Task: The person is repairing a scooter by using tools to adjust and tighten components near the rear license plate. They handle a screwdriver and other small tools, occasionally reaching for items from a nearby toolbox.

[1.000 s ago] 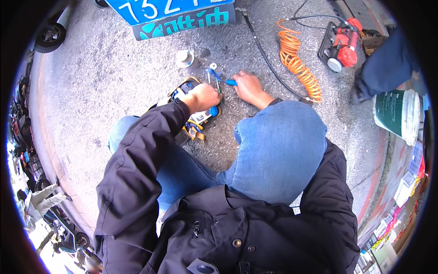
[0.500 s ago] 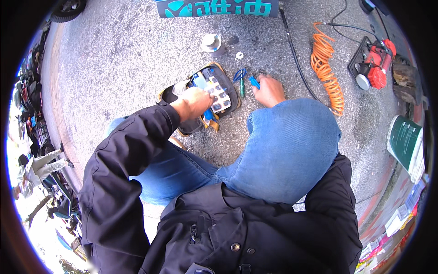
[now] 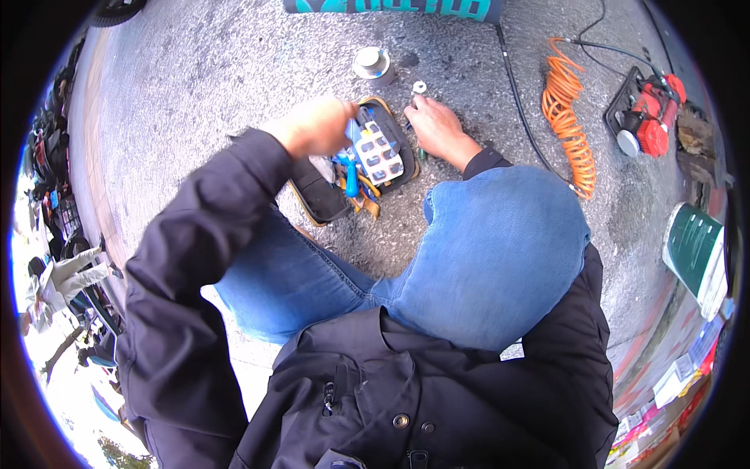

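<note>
My left hand (image 3: pixel 315 127), smeared by motion, is above the far left side of a black tool case (image 3: pixel 316 202) lying open on the ground. Its fingers are too blurred to read. In the case are a white tray with small compartments (image 3: pixel 380 152), a blue-handled tool (image 3: pixel 352 180) and a yellow-handled tool (image 3: pixel 369 206). Right of the case my right hand (image 3: pixel 439 129) reaches down to the ground, fingers drawn together by a small white ring-shaped piece (image 3: pixel 419 87). What they pinch is hidden. Part of a green screwdriver handle (image 3: pixel 422 154) shows beneath this hand.
A silver round-topped can (image 3: pixel 372 62) stands beyond the case. To the right lie a black hose (image 3: pixel 516 102), a coiled orange air hose (image 3: pixel 562 109) and a red compressor (image 3: pixel 652 121). A dark panel with turquoise markings (image 3: pixel 391 6) is at the far edge.
My left hand has lifted from the tray and moved up and left. My right hand has moved away from me and left, over the tools on the ground; the blue handle by it no longer shows.
</note>
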Demonstrator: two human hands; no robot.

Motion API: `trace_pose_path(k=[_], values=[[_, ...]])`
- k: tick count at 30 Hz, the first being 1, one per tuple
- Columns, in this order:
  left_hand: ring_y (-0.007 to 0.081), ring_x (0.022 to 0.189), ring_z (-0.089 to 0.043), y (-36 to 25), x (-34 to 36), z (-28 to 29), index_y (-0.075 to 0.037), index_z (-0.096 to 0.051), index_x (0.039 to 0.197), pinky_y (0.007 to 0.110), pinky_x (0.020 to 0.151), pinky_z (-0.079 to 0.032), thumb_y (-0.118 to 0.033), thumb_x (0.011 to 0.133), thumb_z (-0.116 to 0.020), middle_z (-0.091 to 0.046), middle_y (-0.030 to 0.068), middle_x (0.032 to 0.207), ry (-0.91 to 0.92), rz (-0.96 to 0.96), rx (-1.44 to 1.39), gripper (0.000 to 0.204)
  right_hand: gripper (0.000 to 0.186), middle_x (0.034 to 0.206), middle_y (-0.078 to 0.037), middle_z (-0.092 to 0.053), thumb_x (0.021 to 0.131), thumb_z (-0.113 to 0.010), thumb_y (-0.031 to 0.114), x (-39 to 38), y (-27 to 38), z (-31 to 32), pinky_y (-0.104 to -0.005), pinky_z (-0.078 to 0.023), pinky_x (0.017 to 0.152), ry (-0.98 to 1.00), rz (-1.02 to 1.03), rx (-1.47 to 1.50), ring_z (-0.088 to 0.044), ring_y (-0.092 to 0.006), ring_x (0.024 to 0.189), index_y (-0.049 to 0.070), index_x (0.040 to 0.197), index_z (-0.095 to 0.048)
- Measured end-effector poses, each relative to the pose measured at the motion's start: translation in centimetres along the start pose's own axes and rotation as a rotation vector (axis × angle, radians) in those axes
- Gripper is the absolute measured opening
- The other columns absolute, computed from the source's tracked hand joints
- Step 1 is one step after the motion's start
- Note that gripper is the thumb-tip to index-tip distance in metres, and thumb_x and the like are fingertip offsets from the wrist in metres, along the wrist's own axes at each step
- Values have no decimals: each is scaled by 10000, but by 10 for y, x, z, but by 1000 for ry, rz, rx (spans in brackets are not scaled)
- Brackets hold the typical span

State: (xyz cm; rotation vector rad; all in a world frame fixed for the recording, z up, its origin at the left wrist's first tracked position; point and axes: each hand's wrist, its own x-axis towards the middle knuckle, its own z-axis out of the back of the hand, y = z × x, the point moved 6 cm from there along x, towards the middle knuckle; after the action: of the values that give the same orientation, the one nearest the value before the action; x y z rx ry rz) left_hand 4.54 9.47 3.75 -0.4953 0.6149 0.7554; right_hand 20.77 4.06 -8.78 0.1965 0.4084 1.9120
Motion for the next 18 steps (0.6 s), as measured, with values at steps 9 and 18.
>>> trace_pose_path(k=[9, 18], values=[[167, 716, -705, 126, -60, 36, 35, -680, 1130, 327, 627, -568, -361, 965, -739, -713, 129, 838, -399, 224, -643, 434, 241, 951, -167, -719, 903, -702, 166, -7, 8, 37, -426, -575, 747, -90, -192, 419, -721, -291, 834, 0, 1077, -703], [159, 632, -680, 106, -13, 21, 25, -672, 1085, 328, 569, -543, -304, 983, -718, -696, 116, 799, -101, 162, -442, 348, 348, 956, -157, -677, 953, -710, 332, -15, 29, 8, -397, -553, 734, -168, -157, 736, -687, -262, 796, 23, 1114, -719]])
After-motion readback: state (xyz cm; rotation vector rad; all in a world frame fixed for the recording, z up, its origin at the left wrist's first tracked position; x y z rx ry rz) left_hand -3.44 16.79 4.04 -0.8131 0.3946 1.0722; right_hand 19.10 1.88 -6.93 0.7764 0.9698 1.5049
